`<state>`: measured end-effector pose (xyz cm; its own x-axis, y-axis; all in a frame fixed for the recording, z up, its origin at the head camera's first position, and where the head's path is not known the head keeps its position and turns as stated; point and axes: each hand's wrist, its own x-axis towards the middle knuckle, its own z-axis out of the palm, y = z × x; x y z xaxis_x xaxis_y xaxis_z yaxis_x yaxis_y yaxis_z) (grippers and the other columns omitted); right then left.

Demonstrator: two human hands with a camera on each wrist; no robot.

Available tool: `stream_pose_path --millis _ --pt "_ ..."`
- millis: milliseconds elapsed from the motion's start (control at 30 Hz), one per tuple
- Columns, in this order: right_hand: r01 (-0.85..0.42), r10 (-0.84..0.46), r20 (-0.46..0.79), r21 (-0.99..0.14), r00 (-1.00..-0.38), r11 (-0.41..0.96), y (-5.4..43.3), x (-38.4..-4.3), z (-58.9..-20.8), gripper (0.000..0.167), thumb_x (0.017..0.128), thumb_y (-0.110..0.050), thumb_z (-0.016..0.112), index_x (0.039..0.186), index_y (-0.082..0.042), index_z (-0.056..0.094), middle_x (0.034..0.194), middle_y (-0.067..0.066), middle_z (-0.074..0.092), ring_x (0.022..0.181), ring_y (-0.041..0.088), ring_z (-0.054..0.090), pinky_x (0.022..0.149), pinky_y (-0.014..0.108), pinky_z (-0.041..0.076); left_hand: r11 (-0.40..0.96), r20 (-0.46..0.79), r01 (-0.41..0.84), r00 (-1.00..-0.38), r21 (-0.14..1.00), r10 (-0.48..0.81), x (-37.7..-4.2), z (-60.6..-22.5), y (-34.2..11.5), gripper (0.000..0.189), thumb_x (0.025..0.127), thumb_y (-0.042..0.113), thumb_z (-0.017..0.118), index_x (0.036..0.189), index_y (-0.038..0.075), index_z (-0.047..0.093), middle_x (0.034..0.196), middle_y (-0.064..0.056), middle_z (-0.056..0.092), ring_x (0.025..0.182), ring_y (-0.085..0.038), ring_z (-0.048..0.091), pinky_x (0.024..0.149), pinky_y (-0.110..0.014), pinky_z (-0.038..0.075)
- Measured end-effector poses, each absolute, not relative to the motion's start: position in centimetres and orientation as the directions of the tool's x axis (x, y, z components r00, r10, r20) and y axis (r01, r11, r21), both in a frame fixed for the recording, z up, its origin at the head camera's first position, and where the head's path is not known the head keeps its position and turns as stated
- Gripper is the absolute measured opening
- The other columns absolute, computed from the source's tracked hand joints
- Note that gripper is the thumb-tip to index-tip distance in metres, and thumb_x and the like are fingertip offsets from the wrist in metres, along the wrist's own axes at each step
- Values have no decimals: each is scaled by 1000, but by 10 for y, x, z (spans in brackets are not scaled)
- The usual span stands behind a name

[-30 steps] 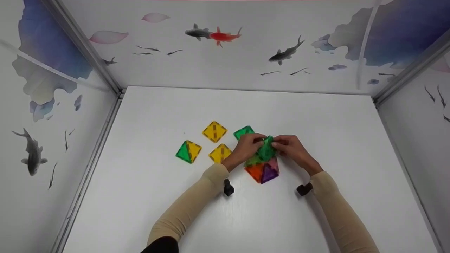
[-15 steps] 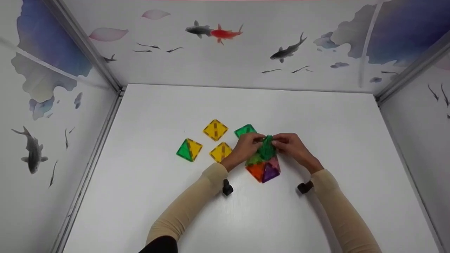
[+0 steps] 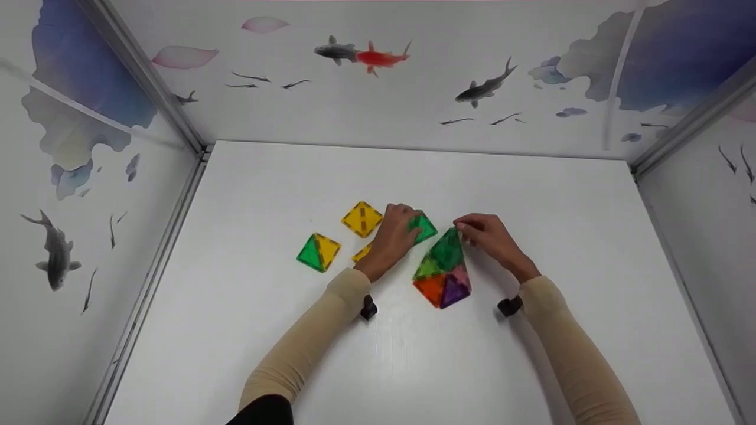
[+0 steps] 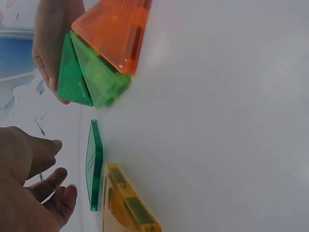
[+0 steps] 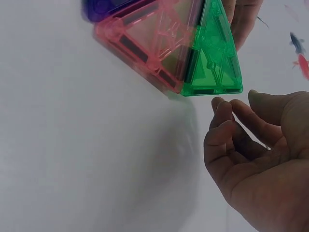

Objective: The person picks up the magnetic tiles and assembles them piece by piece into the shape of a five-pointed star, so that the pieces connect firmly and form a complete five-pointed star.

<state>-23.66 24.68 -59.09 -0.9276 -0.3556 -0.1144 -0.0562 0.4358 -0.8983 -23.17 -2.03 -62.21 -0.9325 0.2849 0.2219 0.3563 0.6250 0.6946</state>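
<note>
A joined group of translucent magnetic tiles has green (image 3: 447,251) at its far tip, lime green (image 3: 429,268) and pink (image 3: 459,276) in the middle, and orange (image 3: 430,289) and purple (image 3: 455,290) nearest me. My right hand (image 3: 493,239) is beside the green tip; in the right wrist view its bent fingers (image 5: 219,133) and thumb stand apart, just off the green tile (image 5: 212,58). Over a separate green tile (image 3: 422,229) on the table hovers my left hand (image 3: 390,241). In the left wrist view, its fingers are spread, with a gap to that green tile (image 4: 94,166).
Left of the group lie a yellow tile pair (image 3: 361,218), a second yellow pair (image 3: 361,254) partly hidden under my left wrist, and a green-and-yellow pair (image 3: 318,252). Printed walls enclose the white table (image 3: 266,177) at the back and both sides.
My left hand has let go of the group's green tip and moved left to the separate green tile. My right hand has loosened and shifted slightly away from me.
</note>
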Motion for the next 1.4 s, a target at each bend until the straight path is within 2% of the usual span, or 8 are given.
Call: stream_pose_path --millis 200,467,700,900,1033,1133,1233,1400 --pt "-52 -343 -138 -870 -929 490 237 -244 -594 39 113 -32 65 137 -3 75 131 14 74 108 33 62 92 35 55 781 94 291 -953 552 288 -223 -607 -29 63 103 38 81 153 5 63 147 -14 59 136 -30 47 117 -35 46" --pt "-86 -353 -110 -864 -929 496 216 -260 -594 37 113 -28 66 135 0 76 133 15 76 119 32 65 107 47 53 839 33 277 -955 469 296 -221 -612 -35 89 96 52 85 159 -2 54 150 -15 52 138 -30 42 120 -37 40" --pt "-163 -442 -59 -880 -895 447 203 -267 -595 35 115 -17 60 139 7 71 135 20 75 133 38 66 118 58 47 820 25 250 -961 514 277 -218 -613 -38 73 97 49 85 146 0 62 145 -12 49 134 -28 39 115 -34 42" --pt "-88 -427 -77 -931 -901 354 201 -267 -592 33 115 -13 60 140 7 70 138 22 73 132 38 67 119 55 47 787 13 232 -962 572 273 -218 -612 -38 80 99 41 85 159 3 47 150 -12 51 138 -27 41 121 -35 39" --pt "-22 -398 -108 -951 -911 308 201 -266 -590 35 114 -11 61 143 8 66 141 23 71 131 38 67 116 50 51 641 -13 168 -963 749 268 -216 -610 -39 71 107 24 76 165 8 37 157 -8 51 141 -24 45 126 -40 38" --pt "-9 -390 -110 -957 -914 291 201 -266 -588 35 112 -9 63 144 7 66 140 24 70 129 39 67 111 42 55 499 7 127 -971 857 237 -219 -609 -38 54 110 12 68 159 7 44 154 -8 56 137 -23 52 125 -42 40" --pt "-26 -384 -87 -960 -919 279 201 -267 -585 34 111 -8 66 142 5 68 138 23 71 127 38 68 108 36 57 414 48 125 -980 902 193 -223 -603 -38 40 108 4 68 147 6 56 140 -12 65 124 -25 60 116 -40 49" --pt "-74 -374 -27 -965 -927 252 197 -266 -574 30 109 -7 69 137 1 72 134 21 73 122 33 70 102 27 58 319 17 62 -990 946 142 -222 -587 -41 37 106 4 73 141 11 63 123 -9 69 107 -22 65 101 -33 57"
